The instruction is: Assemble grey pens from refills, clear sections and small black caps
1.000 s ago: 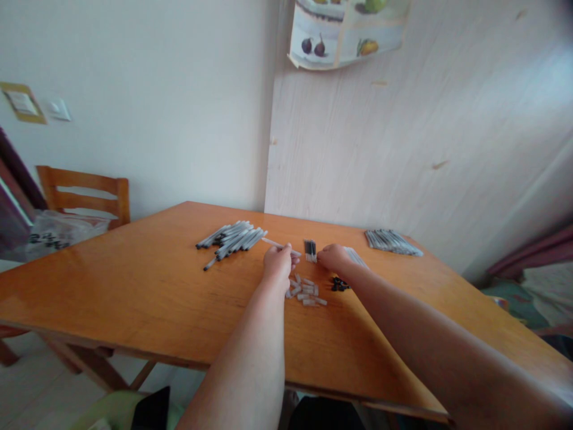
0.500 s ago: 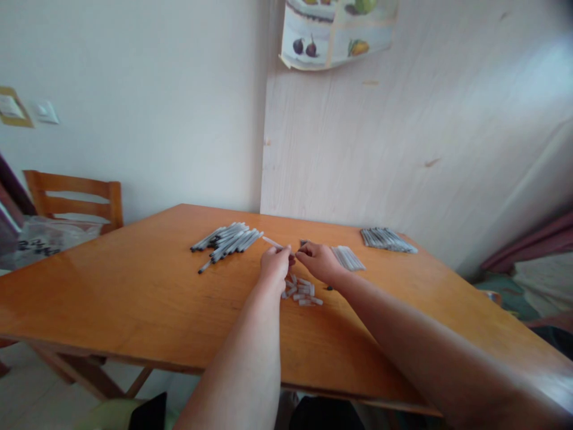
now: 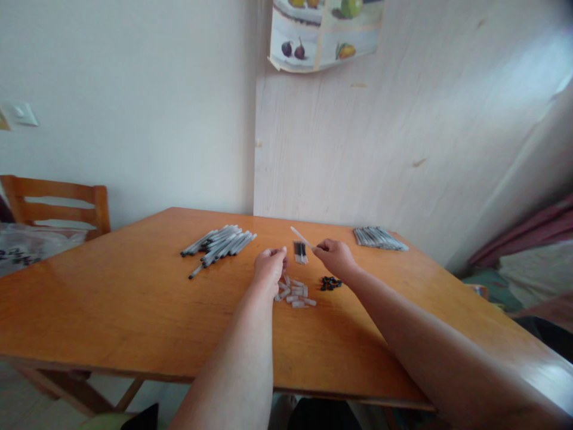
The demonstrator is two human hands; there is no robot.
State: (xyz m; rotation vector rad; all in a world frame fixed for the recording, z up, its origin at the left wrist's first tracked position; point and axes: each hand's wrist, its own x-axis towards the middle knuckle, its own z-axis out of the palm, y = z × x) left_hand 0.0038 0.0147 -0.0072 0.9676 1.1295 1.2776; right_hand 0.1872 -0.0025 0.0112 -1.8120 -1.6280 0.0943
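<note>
My right hand (image 3: 335, 257) is closed on one end of a clear pen barrel (image 3: 301, 236), which slants up and to the left. To its left, my left hand (image 3: 270, 264) is closed with the fingertips pinched together; what they hold, if anything, I cannot make out. Clear pen caps (image 3: 296, 292) lie in a loose group just below the left hand. Small black plugs (image 3: 330, 283) are gathered under the right wrist. Between the hands and a little beyond them rest dark ink refills with pale ends (image 3: 301, 252), side by side.
On the wooden table (image 3: 215, 328), a heap of pens with black ends (image 3: 219, 243) lies at the left. A row of grey pens (image 3: 379, 237) is at the far right. A wooden chair (image 3: 58, 203) stands beyond the left edge, and a wall (image 3: 201, 119) rises behind.
The pen barrel has gone from my left hand to my right, and the hands have moved apart. More black plugs and refills show now, while the clear barrels on the right are hidden.
</note>
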